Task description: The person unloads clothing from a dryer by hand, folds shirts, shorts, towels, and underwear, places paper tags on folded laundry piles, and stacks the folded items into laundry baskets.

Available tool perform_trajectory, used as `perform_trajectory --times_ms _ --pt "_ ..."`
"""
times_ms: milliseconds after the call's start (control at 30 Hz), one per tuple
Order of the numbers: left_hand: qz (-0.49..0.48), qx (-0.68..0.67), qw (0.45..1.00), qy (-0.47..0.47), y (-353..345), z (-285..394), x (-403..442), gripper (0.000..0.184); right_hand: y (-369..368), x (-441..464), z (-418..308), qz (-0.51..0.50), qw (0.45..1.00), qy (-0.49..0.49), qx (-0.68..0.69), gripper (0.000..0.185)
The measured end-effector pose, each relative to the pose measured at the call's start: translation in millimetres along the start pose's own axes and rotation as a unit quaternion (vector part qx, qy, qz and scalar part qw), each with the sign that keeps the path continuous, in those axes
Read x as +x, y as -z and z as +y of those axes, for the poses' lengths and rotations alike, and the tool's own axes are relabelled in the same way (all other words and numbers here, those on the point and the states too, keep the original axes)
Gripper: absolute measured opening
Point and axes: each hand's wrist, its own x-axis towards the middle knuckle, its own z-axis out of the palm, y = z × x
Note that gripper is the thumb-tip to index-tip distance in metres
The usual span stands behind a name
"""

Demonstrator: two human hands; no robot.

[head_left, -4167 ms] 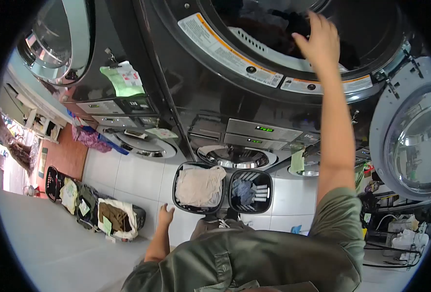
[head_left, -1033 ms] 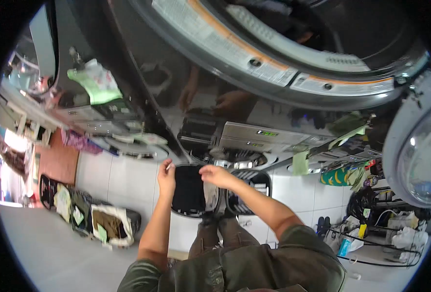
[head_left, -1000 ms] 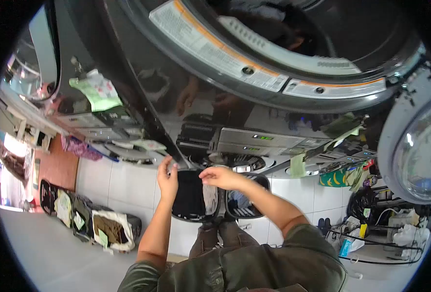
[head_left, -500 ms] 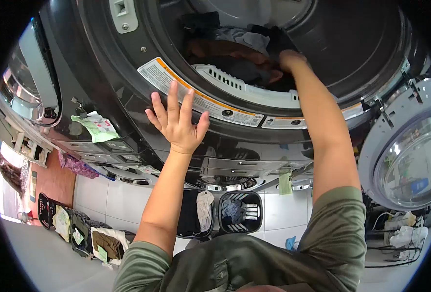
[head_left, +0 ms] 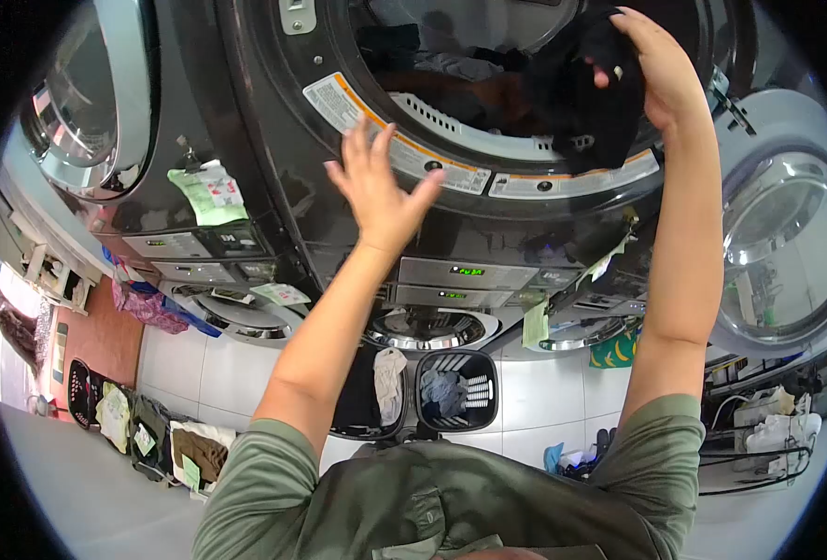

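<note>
Fingers of the right hand (head_left: 667, 70) clamp limp black cloth (head_left: 605, 117) before a glossy dark round-mouthed machine (head_left: 488, 224); the left hand (head_left: 383, 201), fingers apart, is near an orange-striped white label (head_left: 332, 101).

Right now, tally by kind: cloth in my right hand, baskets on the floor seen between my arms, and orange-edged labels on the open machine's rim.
Soft black cloth in your right hand: 1
Left black plastic basket and right black plastic basket: 2
Longer white orange-edged label and shorter white orange-edged label: 2
Total: 5
</note>
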Motion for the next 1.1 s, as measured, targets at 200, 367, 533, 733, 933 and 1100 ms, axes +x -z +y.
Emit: perform_trajectory --times_ms 200,367,533,733,933,1100 --pt "-0.117 -0.382 0.906 0.143 40.6 78.7 -25.3 0.067 -7.7 -89.5 -18.6 -0.307 0.930 -0.113 0.167 0.022" --pt "-0.305 -0.379 0.830 0.275 81.4 23.2 -31.1 0.037 25.6 -109.5 42.7 -0.232 0.947 -0.192 0.111 0.011" --pt "-0.336 -0.127 0.906 0.222 121.9 -3.7 -48.9 0.031 -5.9 -157.3 102.2 -0.062 0.831 0.153 -0.532 0.019" --pt "-0.440 -0.151 0.832 0.303 127.2 -33.7 -57.1 0.020 -1.6 -177.5 135.4 -0.330 0.907 -0.149 -0.213 0.028" --pt "-0.401 -0.450 0.629 0.491 96.0 -17.5 -65.4 0.039 11.0 -204.8 119.1 -0.287 0.823 -0.345 0.349 0.030" --pt "-0.410 -0.517 0.592 0.463 69.9 31.2 -131.2 0.045 7.0 -242.1 82.6 -0.131 0.791 -0.432 0.414 0.024"
